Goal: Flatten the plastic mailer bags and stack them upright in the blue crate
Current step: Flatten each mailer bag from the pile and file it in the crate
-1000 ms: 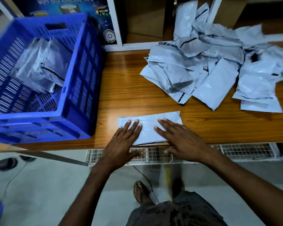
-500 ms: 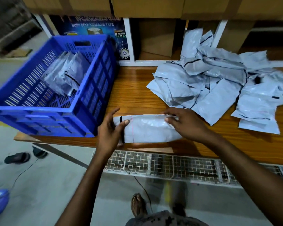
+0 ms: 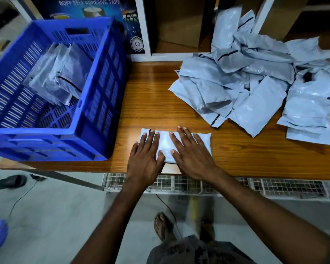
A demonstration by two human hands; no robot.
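In hand: one mailer (image 3: pixel 165 141), lower centre of the frame, flat on the tabletop (image 3: pixel 154 96) at its near edge. My left hand (image 3: pixel 144 159) and right hand (image 3: pixel 191 155) lie on it side by side, fingers straight and spread, pressing; neither grips. Step, as I judge it: flattening, not yet crated.

Done: a few bags (image 3: pixel 59 79) on edge, leaning, inside the crate (image 3: pixel 103 103), upper left. Count unclear.

Left: a pile (image 3: pixel 255 82) of crumpled mailers, upper right, well apart from the crate. By my estimate, most of the job lies there.
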